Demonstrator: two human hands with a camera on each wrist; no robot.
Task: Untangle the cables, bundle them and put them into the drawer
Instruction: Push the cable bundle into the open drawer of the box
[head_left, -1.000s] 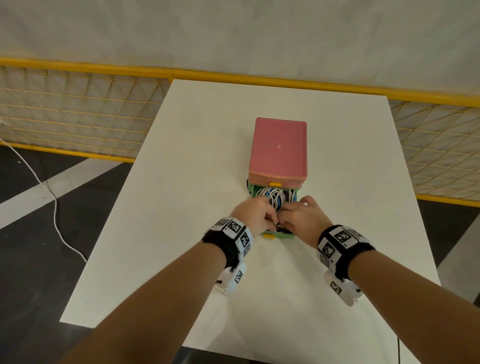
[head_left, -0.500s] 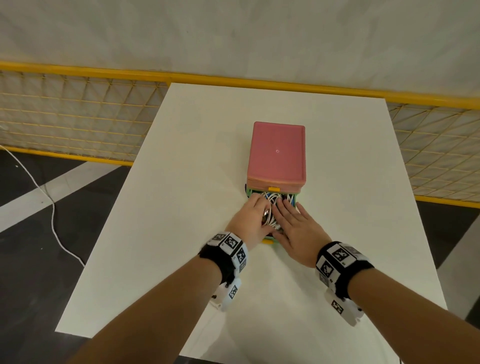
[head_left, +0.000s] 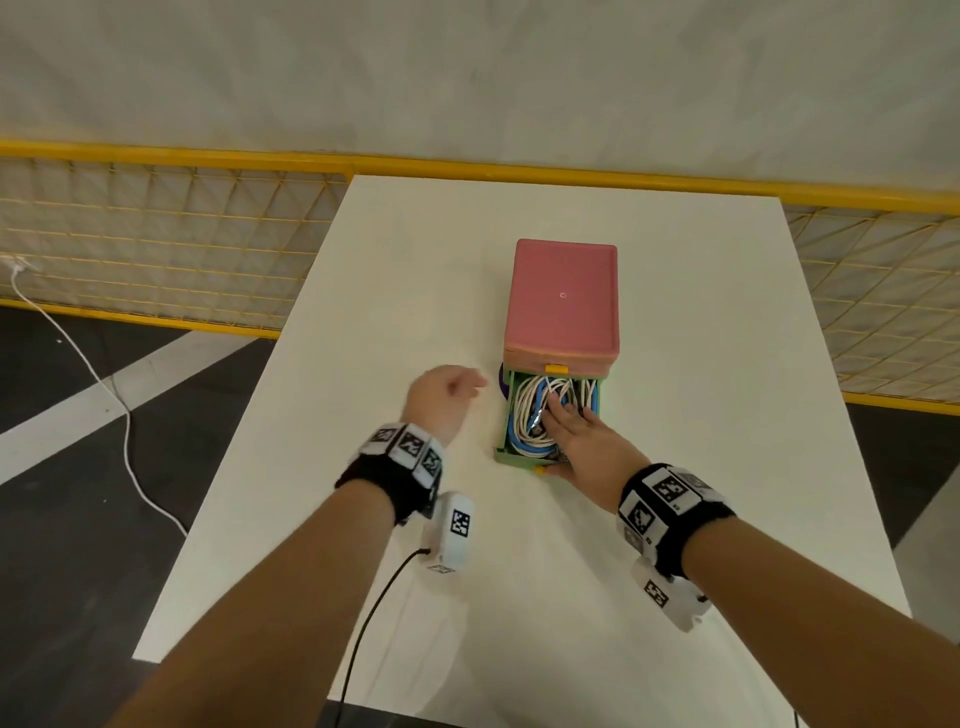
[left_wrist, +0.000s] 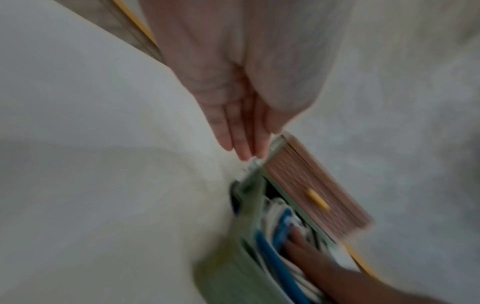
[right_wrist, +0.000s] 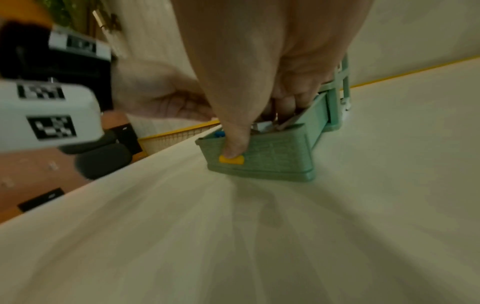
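The cables (head_left: 537, 415), white + blue coils, are packed inside the green drawer (head_left: 503, 447), which is pulled out at the front of a small pink-topped drawer box (head_left: 563, 296) set mid tabletop (head_left: 675, 519). A metal plug end can be made out among the coils, pic's a bit soft tho.

The right hand (head_left: 576, 441) is laid flat over the cables w/ fingers extended and pressing down into the drawer; nothing is grabbed, so the grip is spread rather than closed. In the right wrist view the thumb (right_wrist: 233, 142) is hooked down over the drawer's front wall, tip touching just above the yellow handle tab (right_wrist: 231, 160).

The left hand (head_left: 441, 400) is held off to the left of the drawer, apart from it, nothing in it. In the left wrist view its fingers (left_wrist: 241, 131) are seen straight and together, pointed toward the box corner, so that grip is slack. Frame is blurry, contact w/ the box can't be told.

A second yellow tab (head_left: 556, 369) is seen on the closed pink drawer above. Behind the tabletop a yellow mesh fence (head_left: 156, 249) is seen, and a white cord (head_left: 124, 415) is trailed across the dark floor at left.
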